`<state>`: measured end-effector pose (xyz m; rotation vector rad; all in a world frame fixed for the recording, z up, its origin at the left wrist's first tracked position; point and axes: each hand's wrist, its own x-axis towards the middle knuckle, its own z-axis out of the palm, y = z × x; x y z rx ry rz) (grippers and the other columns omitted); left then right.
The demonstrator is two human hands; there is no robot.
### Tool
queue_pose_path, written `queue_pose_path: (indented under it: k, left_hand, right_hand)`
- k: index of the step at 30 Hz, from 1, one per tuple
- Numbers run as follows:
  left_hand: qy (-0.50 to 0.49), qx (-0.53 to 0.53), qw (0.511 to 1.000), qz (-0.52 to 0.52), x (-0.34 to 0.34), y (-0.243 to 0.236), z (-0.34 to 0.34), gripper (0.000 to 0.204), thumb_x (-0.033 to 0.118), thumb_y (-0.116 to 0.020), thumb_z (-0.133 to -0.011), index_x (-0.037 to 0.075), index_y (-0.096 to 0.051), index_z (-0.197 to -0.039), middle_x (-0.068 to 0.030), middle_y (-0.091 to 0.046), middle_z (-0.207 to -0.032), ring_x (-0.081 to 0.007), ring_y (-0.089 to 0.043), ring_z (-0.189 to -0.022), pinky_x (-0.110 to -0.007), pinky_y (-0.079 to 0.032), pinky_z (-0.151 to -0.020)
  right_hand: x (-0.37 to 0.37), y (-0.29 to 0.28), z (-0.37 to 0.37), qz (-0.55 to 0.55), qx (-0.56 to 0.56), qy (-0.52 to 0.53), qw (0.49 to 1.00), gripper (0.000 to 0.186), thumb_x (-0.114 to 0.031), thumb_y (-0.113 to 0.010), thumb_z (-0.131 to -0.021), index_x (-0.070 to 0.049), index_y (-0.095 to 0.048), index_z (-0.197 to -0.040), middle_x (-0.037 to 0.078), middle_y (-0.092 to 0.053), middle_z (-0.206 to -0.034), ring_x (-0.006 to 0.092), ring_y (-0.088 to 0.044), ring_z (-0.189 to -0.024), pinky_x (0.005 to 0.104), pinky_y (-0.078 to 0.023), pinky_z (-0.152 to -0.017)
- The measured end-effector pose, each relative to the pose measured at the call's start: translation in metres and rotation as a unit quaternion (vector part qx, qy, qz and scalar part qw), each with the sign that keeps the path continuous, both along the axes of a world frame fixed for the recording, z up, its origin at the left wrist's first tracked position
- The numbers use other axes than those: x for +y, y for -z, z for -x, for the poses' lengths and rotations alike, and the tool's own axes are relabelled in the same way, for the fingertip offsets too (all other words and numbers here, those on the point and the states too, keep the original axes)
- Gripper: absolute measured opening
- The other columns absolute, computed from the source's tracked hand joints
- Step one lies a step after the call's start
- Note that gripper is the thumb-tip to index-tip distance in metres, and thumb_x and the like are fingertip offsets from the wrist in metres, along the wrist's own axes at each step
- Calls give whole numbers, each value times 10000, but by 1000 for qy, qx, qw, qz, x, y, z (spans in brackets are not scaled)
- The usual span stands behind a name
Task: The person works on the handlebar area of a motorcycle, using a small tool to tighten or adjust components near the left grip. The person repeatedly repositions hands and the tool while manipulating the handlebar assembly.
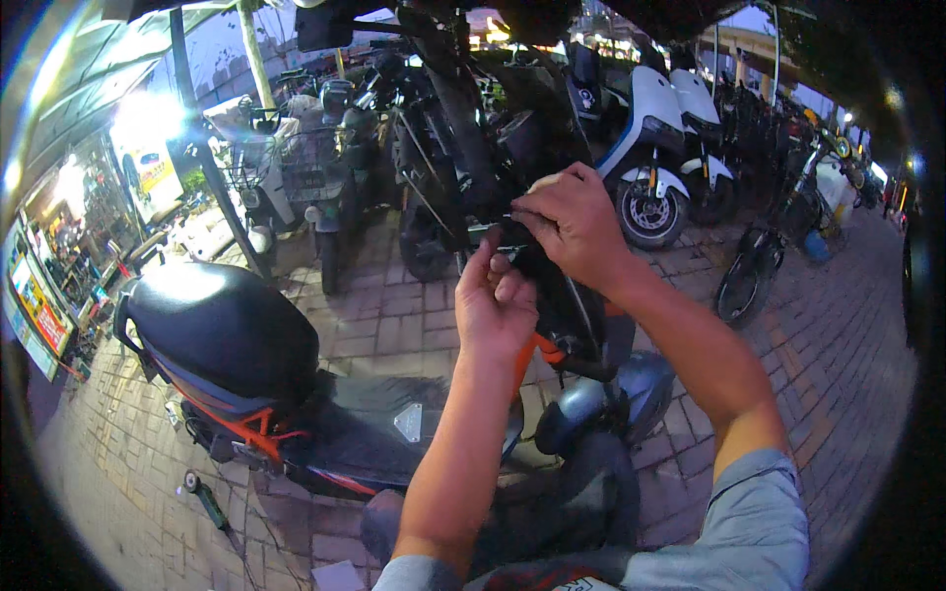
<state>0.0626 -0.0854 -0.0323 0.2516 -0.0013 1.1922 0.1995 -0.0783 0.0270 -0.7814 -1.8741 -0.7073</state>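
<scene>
An electric scooter with a black seat [222, 320] and orange trim stands right in front of me. My left hand [498, 300] is raised over its front part, palm turned up and fingers curled in. Just above and to the right, my right hand [576, 222] pinches with thumb and forefinger near a thin, dark part. The fingertips of both hands come close together at the scooter's dark front column [557, 281]. Whatever lies between the fingers is too small and dark to name.
A handheld power tool [205, 500] with a cord lies on the brick paving at the lower left. White scooters [655, 128] and a bicycle [754, 266] are parked at the right. A scooter with a basket [310, 167] stands behind a slanting post [222, 187]. Signboards [44, 315] edge the far left.
</scene>
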Motion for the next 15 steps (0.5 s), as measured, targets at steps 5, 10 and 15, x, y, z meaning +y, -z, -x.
queue_pose_path:
  k: [5,10,15]
  left_hand:
    - [24,-15,1000,-7,-11,-6,4,288,206,-522,-936,84,-576,-1191,85,-569,-643,-43,-352,-433,-219,-273,-433]
    - [98,-79,991,-49,-7,-1,5,305,204,-475,-936,102,-589,-1199,43,-609,-664,-82,-363,-417,-245,-279,-446]
    - [138,-106,980,-97,-5,5,6,340,222,-456,-942,147,-553,-1259,-7,-643,-684,-111,-391,-403,-261,-291,-453]
  right_hand:
    - [-4,5,1,21,18,18,999,154,-109,-725,-710,-118,-697,-861,24,-647,-801,250,-550,-900,423,-373,-836]
    - [-11,1,0,-5,-43,14,999,157,-68,-724,-701,-90,-700,-855,31,-638,-796,238,-566,-869,399,-388,-829]
    - [-7,-1,3,24,43,16,999,148,-43,-737,-704,-48,-703,-848,78,-622,-793,247,-587,-830,352,-450,-748]
